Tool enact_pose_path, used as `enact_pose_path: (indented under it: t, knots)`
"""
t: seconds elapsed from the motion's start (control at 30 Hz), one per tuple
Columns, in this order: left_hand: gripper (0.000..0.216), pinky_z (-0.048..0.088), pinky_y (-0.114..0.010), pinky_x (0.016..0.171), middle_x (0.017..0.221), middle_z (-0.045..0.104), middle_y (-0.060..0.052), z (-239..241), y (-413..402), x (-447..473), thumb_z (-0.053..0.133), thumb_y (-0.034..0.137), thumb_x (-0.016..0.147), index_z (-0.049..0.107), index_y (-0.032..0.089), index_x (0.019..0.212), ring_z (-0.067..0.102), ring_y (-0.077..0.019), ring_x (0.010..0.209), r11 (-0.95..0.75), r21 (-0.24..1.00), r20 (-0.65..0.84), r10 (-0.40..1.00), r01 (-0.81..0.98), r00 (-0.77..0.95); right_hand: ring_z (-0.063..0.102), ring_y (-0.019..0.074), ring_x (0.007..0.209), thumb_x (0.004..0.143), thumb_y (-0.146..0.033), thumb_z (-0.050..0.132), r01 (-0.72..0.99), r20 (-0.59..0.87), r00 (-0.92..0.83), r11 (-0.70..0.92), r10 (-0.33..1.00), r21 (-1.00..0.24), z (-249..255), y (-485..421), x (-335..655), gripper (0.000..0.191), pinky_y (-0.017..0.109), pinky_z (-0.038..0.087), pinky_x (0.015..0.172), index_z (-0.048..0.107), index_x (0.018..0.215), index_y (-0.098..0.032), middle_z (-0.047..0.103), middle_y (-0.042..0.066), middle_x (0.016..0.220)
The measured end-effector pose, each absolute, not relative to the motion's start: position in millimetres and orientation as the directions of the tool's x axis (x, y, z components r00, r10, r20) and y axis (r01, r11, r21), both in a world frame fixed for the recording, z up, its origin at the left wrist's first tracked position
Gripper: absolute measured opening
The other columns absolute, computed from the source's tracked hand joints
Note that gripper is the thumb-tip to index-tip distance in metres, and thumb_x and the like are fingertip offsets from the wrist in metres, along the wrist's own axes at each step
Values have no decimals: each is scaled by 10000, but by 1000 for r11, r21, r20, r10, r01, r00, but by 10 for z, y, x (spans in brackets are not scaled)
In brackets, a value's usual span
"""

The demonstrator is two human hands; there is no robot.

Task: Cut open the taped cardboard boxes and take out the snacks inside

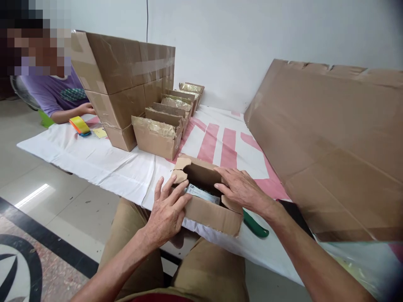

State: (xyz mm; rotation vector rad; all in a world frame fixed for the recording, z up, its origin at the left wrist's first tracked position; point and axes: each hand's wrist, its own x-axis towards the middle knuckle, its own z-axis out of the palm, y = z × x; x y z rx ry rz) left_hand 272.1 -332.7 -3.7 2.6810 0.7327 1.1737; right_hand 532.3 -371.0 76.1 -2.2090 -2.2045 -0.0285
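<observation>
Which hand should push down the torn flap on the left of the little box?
Probably the left hand: its fingers lie beside the torn flap of the small brown cardboard box; the right hand rests opposite.

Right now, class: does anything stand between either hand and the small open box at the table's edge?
Nothing visible does. The left hand lies on the near-left rim of the small open box, the right hand on its right flap; both touch the cardboard directly.
</observation>
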Motion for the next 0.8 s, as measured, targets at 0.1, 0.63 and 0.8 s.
enact_pose_path:
  t: [0.1, 0.63, 0.8]
  knots:
    - [510, 227, -702, 1262, 1550, 533, -110, -105, -3397, 2748, 543, 10, 761, 657, 259, 1191, 293, -379, 1576, -823, 356, 697, 549, 443, 461, 632, 340, 1235, 963, -240, 552, 996, 88, -54, 48, 995, 75, 898, -3714, 5209, 334, 478, 463, 999, 676, 1268, -182, 673, 150, 1404]
    - [461, 270, -716, 1240, 1683, 368, -97, -273, -3483, 2818, 551, 16, 826, 674, 276, 1186, 264, -356, 1595, -770, 481, 710, 623, 419, 329, 775, 326, 999, 834, -231, 706, 990, -478, -33, 96, 878, 108, 575, -3139, 4715, 343, 341, 523, 732, 713, 1165, -145, 806, 171, 1094]
    - [466, 267, -708, 1234, 1586, 479, -129, -305, -3458, 2816, 555, 20, 867, 675, 275, 1238, 285, -358, 1581, -772, 469, 707, 619, 429, 342, 746, 317, 904, 847, -411, 654, 997, -250, 74, -79, 965, -13, 1059, -3309, 4829, 361, 347, 491, 689, 654, 1112, -166, 786, 147, 1035]
